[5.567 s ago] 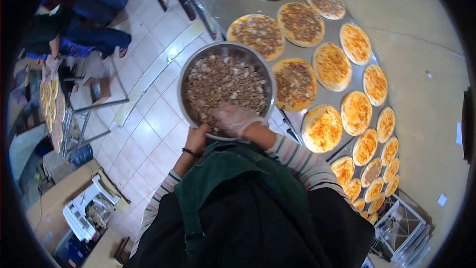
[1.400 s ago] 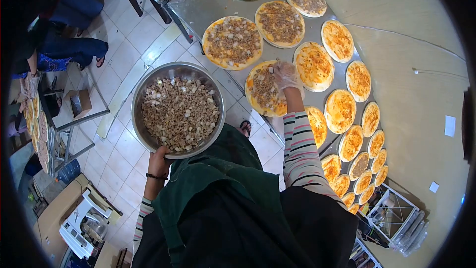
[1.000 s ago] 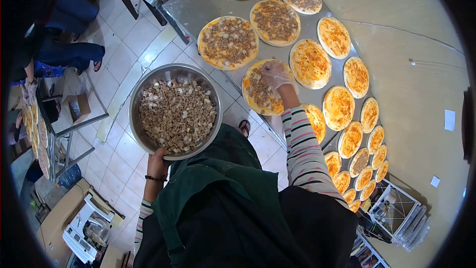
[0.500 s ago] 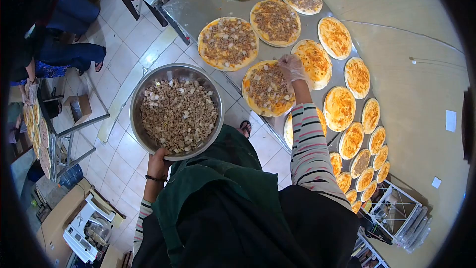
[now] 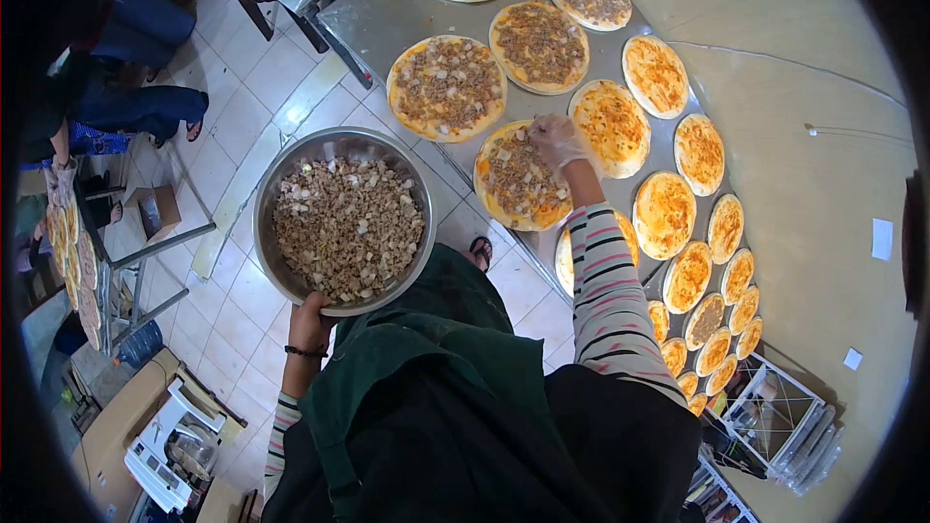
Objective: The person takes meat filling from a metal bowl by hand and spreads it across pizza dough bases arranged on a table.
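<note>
My left hand (image 5: 310, 324) grips the lower rim of a round metal bowl (image 5: 422, 232), which holds a crumbly brown topping with pale chunks (image 5: 349, 223). In a clear plastic glove, my right hand (image 5: 559, 143) touches the upper right part of a round flatbread (image 5: 523, 184) strewn with the same topping. Its fingers are bent together, and whether anything is between them is too small to tell. Close by lie another topped flatbread (image 5: 447, 87) and, to the right of my right hand, one with only an orange spread (image 5: 610, 128).
The metal table (image 5: 373, 24) carries several more flatbreads along the wall. Another person's legs (image 5: 145, 107) and a second table of flatbreads (image 5: 87, 271) are at the left. A white machine (image 5: 160, 450) stands at the lower left, a white wire rack (image 5: 770, 407) at the lower right.
My right hand has gone from the bowl to the flatbread, then shifted slightly over its top right part. The bowl, held by my left hand, has moved left. More topping now covers the flatbread's right side.
</note>
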Available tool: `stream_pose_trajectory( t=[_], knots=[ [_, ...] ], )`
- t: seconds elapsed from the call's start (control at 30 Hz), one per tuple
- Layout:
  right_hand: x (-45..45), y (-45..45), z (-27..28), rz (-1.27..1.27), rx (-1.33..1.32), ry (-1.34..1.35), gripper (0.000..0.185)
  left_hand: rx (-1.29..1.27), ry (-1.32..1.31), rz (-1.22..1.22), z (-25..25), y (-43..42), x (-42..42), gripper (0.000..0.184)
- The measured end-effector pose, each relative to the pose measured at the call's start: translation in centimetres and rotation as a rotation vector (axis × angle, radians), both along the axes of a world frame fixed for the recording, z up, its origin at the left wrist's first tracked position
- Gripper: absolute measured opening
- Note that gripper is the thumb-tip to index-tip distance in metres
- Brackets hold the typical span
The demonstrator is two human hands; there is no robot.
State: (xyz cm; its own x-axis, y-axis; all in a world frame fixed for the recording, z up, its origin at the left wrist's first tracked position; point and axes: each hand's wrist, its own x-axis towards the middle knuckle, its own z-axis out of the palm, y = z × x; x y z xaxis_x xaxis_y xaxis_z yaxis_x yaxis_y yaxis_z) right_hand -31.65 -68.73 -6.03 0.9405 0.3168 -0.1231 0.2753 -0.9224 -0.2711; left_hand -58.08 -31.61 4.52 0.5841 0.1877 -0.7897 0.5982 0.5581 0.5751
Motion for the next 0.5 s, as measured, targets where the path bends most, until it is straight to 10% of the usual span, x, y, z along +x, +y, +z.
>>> stream_pose_trajectory(
  t=[0.1,0.5],
  knots=[
    [2.4,-1.3,2.7,-0.198,0.26,0.209,0.021,0.013,0.002,0.014,0.3,-0.1,-0.1,0.046],
    [8.6,-0.7,-5.5,0.176,-0.654,0.34,0.026,-0.028,0.015,0.02,0.4,-0.3,-0.1,0.044]
  ],
)
